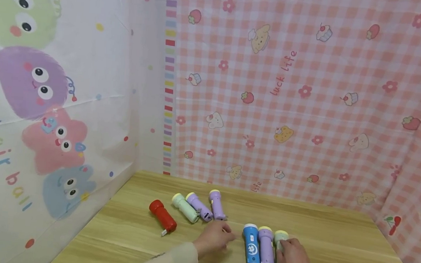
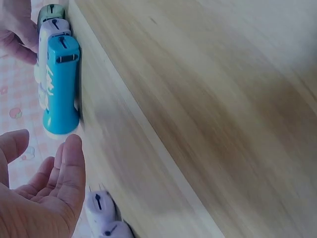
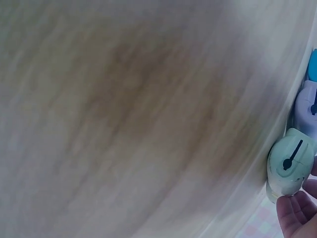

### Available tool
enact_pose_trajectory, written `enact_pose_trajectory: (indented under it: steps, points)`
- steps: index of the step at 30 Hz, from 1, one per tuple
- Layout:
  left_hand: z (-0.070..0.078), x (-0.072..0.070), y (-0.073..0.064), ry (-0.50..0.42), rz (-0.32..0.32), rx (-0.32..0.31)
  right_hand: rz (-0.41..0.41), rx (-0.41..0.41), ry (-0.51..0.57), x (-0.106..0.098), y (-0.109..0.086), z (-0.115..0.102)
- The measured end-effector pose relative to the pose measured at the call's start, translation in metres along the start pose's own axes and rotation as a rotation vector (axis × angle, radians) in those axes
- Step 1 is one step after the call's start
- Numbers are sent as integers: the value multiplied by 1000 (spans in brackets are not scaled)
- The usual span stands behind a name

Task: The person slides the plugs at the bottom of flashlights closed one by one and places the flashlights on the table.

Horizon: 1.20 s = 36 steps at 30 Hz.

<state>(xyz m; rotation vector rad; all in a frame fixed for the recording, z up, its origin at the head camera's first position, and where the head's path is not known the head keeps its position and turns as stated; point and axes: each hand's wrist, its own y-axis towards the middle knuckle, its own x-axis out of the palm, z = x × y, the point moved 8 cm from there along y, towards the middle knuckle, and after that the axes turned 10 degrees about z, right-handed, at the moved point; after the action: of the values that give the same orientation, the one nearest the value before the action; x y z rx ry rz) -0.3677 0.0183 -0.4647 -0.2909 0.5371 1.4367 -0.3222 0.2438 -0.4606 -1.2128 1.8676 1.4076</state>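
My right hand [image 1: 294,258] holds a pale green flashlight [image 1: 282,235] by its side, covering much of its body; its end cap with a dark slot [image 3: 291,156] shows in the right wrist view. Close along its left lie a purple flashlight [image 1: 266,249] and a blue flashlight [image 1: 252,245] with a white emblem, side by side. My left hand [image 1: 215,238] hovers left of the blue one, fingers loosely bent and holding nothing. In the left wrist view its fingertips [image 2: 74,144] appear just below the head of the blue flashlight [image 2: 62,84].
Left of my left hand lie two more purple flashlights [image 1: 217,205] [image 1: 199,207], a green flashlight [image 1: 186,208] and a red flashlight [image 1: 163,215] with prongs sticking out of its end. The wooden table [image 1: 322,223] meets a pink checked cloth [image 1: 268,152] behind and a printed white sheet [image 1: 116,99] at left.
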Motion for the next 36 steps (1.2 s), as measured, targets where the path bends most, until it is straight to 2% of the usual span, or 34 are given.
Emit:
enact_pose_trajectory:
  steps: [5,8,13,18,26,32,36]
  points:
    - [-5,-8,2,18,0,40,59,-39,11,-4,-3,-2]
    - [-8,-15,4,17,6,54,66,-59,4,-4,-3,-2]
    - [-12,-28,7,-8,16,38,79,-90,3,-4,-3,-3]
    - [-13,-42,11,-9,45,48,101,-112,-5,-4,-3,-5]
    - [-14,-71,15,-31,59,22,74,-96,-26,-2,-3,-2]
    - [-18,-92,20,-1,84,8,73,-94,-31,-2,-3,-1]
    - [-24,-107,24,38,120,-2,123,-123,-25,-5,-4,-4]
